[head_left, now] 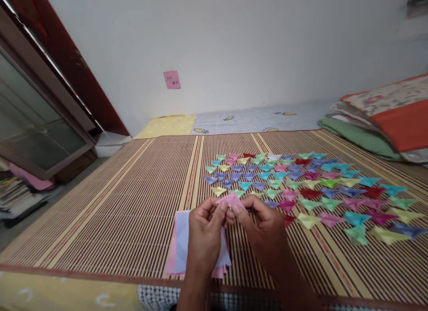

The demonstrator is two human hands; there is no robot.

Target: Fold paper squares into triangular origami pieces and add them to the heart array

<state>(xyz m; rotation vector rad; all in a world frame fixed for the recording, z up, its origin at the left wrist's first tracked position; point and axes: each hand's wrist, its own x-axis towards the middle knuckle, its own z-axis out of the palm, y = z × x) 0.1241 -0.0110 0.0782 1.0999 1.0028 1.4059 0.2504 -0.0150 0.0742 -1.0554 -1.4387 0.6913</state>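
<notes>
A small pink folded paper (230, 200) is held up between both hands, above the striped mat. My left hand (207, 226) pinches its left side between thumb and fingers. On the right side, my right hand (262, 221) grips the same paper, thumb pressed on its front. Partly hidden under my left hand and wrist lies a stack of square sheets (182, 239), light blue on top with pink edges sticking out. Several rows of small folded paper pieces (310, 193) in many colours are spread on the mat beyond and to the right of my hands.
The striped mat (117, 204) lies over patterned bedding (234, 121). Folded textiles and a red-and-floral cushion (401, 110) are piled at the right. A pink note (171, 80) is on the white wall. At the left are a glass-panelled door (36, 119) and stacked items (20, 195).
</notes>
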